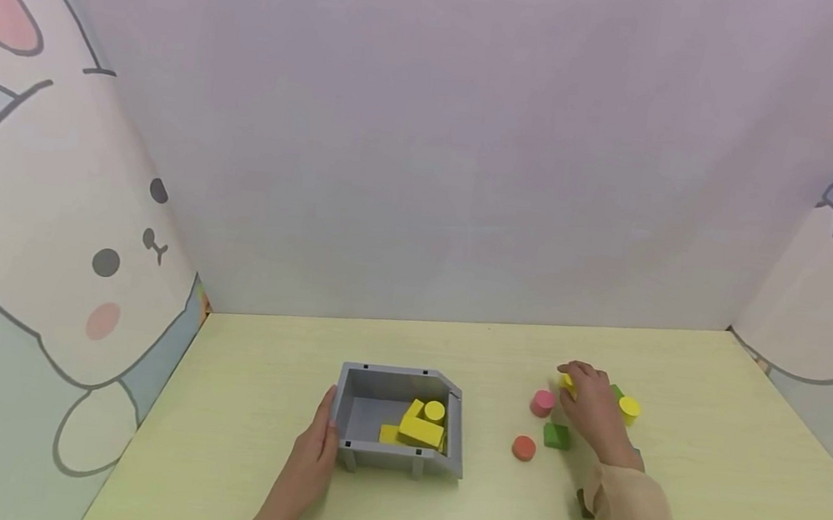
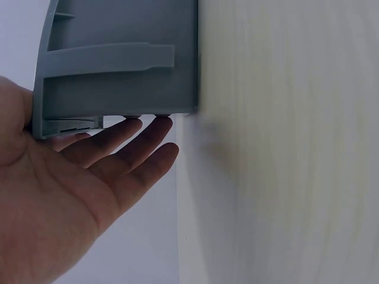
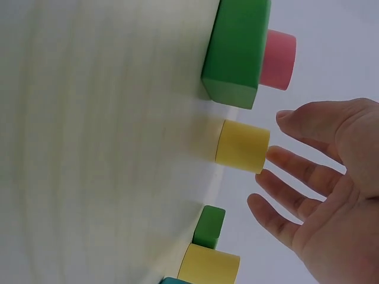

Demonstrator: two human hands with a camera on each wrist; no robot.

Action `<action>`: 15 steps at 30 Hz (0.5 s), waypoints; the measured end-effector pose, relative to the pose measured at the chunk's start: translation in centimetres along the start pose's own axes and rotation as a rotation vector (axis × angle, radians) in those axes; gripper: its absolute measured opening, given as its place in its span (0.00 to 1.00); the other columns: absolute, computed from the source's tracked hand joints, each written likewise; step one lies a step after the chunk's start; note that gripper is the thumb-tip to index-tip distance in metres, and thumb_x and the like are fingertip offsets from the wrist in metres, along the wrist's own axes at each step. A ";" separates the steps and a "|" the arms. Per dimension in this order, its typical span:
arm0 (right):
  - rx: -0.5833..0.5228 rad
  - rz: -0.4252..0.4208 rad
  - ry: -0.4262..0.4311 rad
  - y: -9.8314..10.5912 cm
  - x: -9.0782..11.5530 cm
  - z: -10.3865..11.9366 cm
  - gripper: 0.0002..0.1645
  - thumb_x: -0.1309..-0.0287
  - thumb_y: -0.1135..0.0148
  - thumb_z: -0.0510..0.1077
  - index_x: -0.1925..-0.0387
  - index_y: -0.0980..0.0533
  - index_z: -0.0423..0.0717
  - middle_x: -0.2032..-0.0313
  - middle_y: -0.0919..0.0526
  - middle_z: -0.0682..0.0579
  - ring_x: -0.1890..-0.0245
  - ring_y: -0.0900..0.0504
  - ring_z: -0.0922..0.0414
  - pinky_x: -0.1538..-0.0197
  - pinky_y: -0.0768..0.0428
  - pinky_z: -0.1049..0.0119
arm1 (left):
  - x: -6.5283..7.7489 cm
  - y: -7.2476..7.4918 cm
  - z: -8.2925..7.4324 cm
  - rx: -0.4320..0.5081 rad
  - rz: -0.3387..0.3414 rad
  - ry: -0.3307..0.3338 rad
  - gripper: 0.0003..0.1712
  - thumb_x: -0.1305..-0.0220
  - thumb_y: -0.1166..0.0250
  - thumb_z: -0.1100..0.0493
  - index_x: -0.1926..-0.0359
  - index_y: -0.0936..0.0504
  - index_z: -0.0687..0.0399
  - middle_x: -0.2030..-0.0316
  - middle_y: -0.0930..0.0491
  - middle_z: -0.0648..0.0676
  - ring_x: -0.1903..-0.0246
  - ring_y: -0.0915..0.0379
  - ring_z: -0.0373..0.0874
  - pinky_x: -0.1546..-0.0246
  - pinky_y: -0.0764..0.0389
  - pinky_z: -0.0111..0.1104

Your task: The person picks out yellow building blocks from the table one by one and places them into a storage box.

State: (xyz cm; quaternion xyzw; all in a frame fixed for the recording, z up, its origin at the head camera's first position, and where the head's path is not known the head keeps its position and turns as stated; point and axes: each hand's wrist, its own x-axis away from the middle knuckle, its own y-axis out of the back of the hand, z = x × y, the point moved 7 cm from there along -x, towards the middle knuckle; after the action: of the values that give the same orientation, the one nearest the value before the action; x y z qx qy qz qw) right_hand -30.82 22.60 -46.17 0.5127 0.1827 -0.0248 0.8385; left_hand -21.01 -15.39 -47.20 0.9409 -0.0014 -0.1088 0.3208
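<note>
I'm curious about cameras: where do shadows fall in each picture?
Head view: evenly lit, with a soft shadow beside the beige fabric sleeve; left wrist view: dimmer, a blurry shadow on the pale grained table near the grey plastic bin; right wrist view: a faint shadow beside the yellow cylindrical block.

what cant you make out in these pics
Yellow cylinder, head view: partly covered by the right grip.
Dark piece, head view: overlapped by the right sleeve, full shape hidden.
Lower yellow block in the grey bin, head view: partly under the upper yellow block.
Green block, right wrist view: cut off by the top edge.
Teal piece, right wrist view: cut off by the bottom edge.
</note>
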 end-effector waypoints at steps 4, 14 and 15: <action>0.000 0.032 -0.018 -0.3 0.0 -0.3 0.18 0.51 0.44 0.30 0.55 0.27 0.30 0.52 0.26 0.28 0.53 0.33 0.30 0.50 0.29 0.35 | 0.0 0.0 -0.1 -0.002 -0.005 -0.005 0.27 0.29 0.61 0.63 0.31 0.52 0.59 0.34 0.45 0.68 0.36 0.50 0.57 0.39 0.40 0.55; 0.012 0.050 -0.026 -0.5 0.1 -0.4 0.17 0.52 0.45 0.28 0.56 0.26 0.30 0.54 0.26 0.29 0.58 0.30 0.32 0.54 0.26 0.38 | 0.0 -0.1 0.0 -0.009 -0.001 -0.003 0.28 0.29 0.62 0.63 0.31 0.53 0.58 0.33 0.46 0.68 0.36 0.50 0.57 0.39 0.40 0.55; 0.008 0.054 -0.030 -0.5 0.1 -0.4 0.17 0.52 0.45 0.27 0.56 0.26 0.30 0.54 0.26 0.29 0.58 0.29 0.33 0.55 0.25 0.38 | 0.0 0.0 -0.1 -0.009 -0.001 -0.006 0.28 0.29 0.61 0.63 0.31 0.53 0.58 0.33 0.46 0.68 0.36 0.50 0.57 0.39 0.40 0.55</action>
State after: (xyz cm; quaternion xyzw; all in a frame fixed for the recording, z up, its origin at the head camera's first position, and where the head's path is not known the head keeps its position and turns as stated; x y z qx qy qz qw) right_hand -30.93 22.72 -46.80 0.5203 0.1562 -0.0107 0.8395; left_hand -20.99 -15.32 -47.16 0.9391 -0.0012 -0.1117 0.3250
